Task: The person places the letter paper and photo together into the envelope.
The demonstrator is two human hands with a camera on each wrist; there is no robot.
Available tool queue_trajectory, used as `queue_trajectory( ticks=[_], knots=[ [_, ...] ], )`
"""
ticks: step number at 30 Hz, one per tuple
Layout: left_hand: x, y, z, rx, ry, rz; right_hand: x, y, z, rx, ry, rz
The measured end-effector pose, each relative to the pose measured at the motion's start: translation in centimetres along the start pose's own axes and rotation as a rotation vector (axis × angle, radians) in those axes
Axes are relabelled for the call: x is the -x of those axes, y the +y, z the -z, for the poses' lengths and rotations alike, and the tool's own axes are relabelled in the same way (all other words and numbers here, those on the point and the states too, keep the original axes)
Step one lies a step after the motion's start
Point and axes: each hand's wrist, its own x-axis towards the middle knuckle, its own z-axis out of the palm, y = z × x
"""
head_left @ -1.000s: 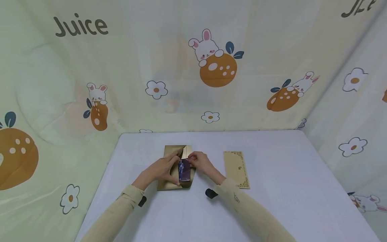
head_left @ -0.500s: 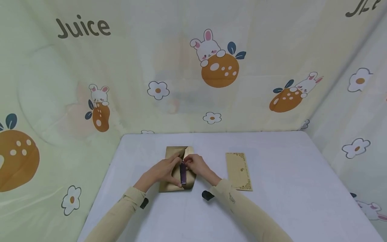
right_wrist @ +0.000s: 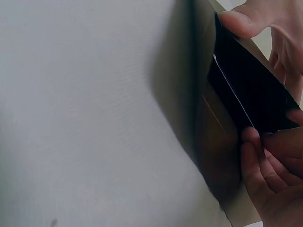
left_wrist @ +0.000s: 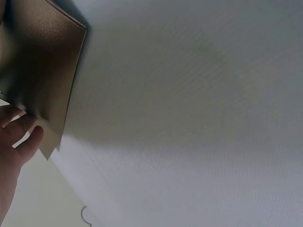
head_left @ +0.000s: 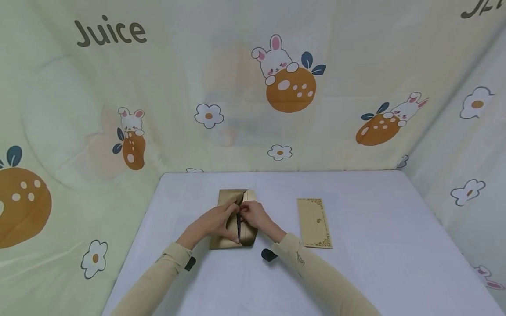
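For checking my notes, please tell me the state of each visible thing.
Shiny gold paper envelope: lying down, opening parted.
Thin dark item: narrow strip showing in opening.
Pale yellow rectangular card with ornate border: flat, untouched.
Left hand: holding the opening's edge.
Right hand: fingertips apparently pinching the dark item.

A curtained booth, judging by the bunny-and-fruit printed curtains (head_left: 237, 83) around a white-topped table (head_left: 367, 245).

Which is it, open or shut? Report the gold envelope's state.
Open. The gold envelope shows a dark gap between parted edges, with the left hand and right hand at the opening.
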Motion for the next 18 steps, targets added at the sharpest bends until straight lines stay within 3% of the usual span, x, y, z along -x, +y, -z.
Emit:
queue_trajectory(
  ticks=[10,18],
  knots=[
    [0.1,0.0,0.0,0.003,-0.008,-0.009,0.4,-0.1,0.2,0.051,-0.008,0.035],
    [0.2,0.2,0.4,0.011,-0.011,-0.004,2.2,-0.3,1.7,0.106,0.034,0.085]
  ],
)
